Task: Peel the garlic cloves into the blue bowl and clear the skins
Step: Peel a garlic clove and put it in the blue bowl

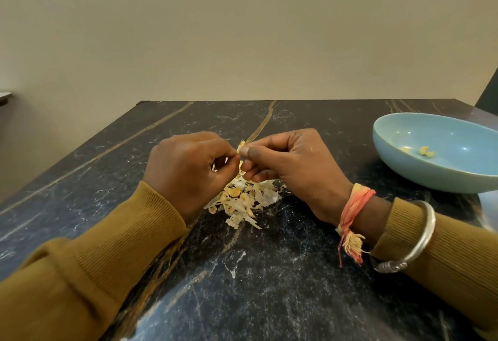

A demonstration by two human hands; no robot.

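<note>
- Table (269,286): dark marble, fills the lower frame.
- Blue bowl (420,176): right edge, with a few peeled cloves (427,151) inside.
- Your left hand (188,168) and right hand (293,162): centre, both pinching one garlic clove (241,146).
- Pile of skins (242,203): just below your hands. Peel over it so the scraps land together.

Left grip (188,168), right grip (291,162): fingertips (247,152) together.
</note>
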